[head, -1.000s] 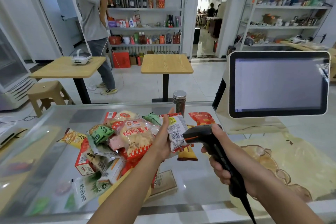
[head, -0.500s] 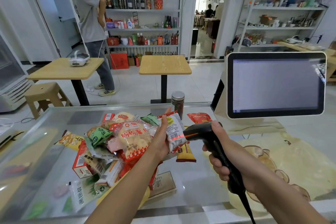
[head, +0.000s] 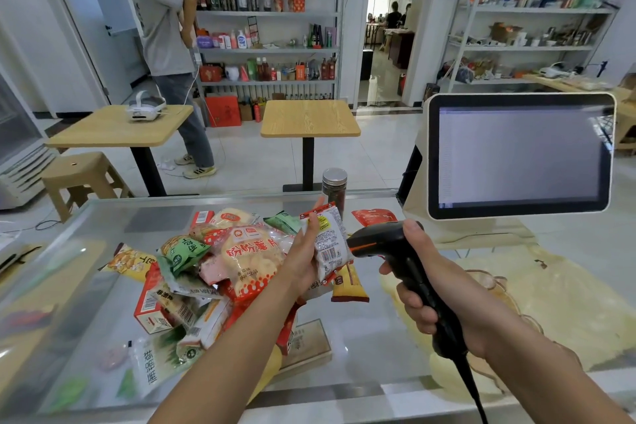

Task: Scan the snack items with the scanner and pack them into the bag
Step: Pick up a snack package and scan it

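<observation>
The left hand (head: 303, 251) pinches a small white snack packet (head: 327, 244), thumb on its near face and the fingers hidden behind it; the packet stands nearly upright with its barcode turned toward 3 o'clock. The right hand (head: 423, 289) has its fingers curled tight around the grip of the black scanner (head: 385, 244), index finger out of sight on the far side, so the trigger cannot be seen. The scanner's nose points toward 9 o'clock at the barcode, just beside the packet but apart from it; its cable (head: 473, 389) runs off the lower edge of the view.

At 9 o'clock from the left hand lies the snack pile (head: 206, 272) on the glass worktop (head: 364, 337), packets overlapping so that many are only partly seen; the left forearm covers the near side of the pile. A yellow packet (head: 347, 286) lies just under the held one. At 12 o'clock stands a metal-lidded jar (head: 334, 184), its lower part hidden by the packet. At 2 o'clock is the monitor (head: 519, 155), its text too faint to read. A yellowish bag (head: 550, 293) lies under the right forearm, its shape hard to make out.
</observation>
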The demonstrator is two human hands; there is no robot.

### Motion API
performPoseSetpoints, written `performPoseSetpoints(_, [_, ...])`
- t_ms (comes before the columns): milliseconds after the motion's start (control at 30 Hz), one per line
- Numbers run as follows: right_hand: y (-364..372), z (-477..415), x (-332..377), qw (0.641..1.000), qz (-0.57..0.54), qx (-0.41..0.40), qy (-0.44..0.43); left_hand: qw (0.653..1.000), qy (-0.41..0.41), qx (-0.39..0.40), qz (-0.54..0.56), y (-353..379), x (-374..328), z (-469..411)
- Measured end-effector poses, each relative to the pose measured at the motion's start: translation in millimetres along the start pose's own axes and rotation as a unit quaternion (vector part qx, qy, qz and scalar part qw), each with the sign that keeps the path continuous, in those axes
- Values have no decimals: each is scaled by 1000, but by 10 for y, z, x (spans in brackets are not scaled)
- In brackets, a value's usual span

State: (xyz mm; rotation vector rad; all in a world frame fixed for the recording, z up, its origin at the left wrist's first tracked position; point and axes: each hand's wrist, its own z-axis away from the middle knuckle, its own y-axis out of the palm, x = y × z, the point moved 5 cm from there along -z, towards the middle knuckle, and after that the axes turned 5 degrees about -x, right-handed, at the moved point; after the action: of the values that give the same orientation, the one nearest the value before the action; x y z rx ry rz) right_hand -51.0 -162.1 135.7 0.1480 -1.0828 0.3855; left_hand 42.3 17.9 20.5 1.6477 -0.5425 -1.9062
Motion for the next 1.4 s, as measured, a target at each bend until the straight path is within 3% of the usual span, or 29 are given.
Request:
performPoseSetpoints(367, [-32, 5, -25, 1000, 4, -2, -7, 998, -33, -51, -21, -130, 2, -69])
performPoseSetpoints(633, [-52, -133, -67, 1000, -1, 11, -19, 999, -26, -42, -18, -115, 23, -75])
performPoseSetpoints(1000, [56, -943, -1045, 999, 34, -18, 32, 992, -28, -107, 65, -204, 2, 66])
performPoseSetpoints(1400, [570, -1221, -1292, 987, 150, -1, -50, 992, -36, -101, 73, -175, 83, 146])
